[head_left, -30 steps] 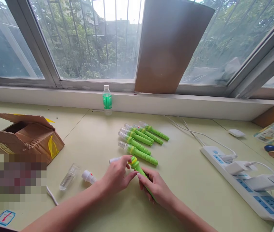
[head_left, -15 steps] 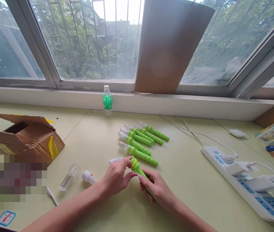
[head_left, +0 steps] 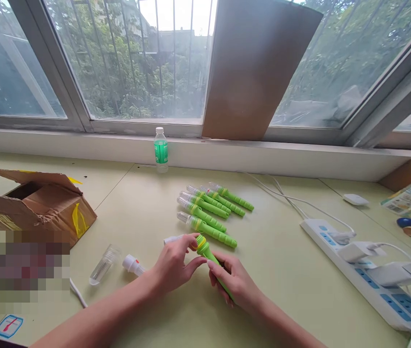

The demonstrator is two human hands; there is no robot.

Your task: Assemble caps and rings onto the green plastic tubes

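My right hand (head_left: 235, 282) is wrapped round the shaft of a green plastic handle (head_left: 205, 251) with a yellow ring at its top. My left hand (head_left: 174, 265) pinches that top end with thumb and fingers. A small white part (head_left: 172, 239) lies just beyond the left fingers. Several finished green handles with clear caps (head_left: 209, 210) lie side by side on the table behind my hands. A loose clear cap (head_left: 104, 265) and a white insert (head_left: 133, 265) lie to the left.
An open cardboard box (head_left: 36, 205) stands at the left. A small water bottle (head_left: 161, 150) stands by the window sill. A white power strip (head_left: 368, 270) with plugs and cables runs along the right. A brown board (head_left: 256, 72) leans against the window.
My hands and the green handle have barely shifted; the left fingers have adjusted slightly at the yellow-ringed top.
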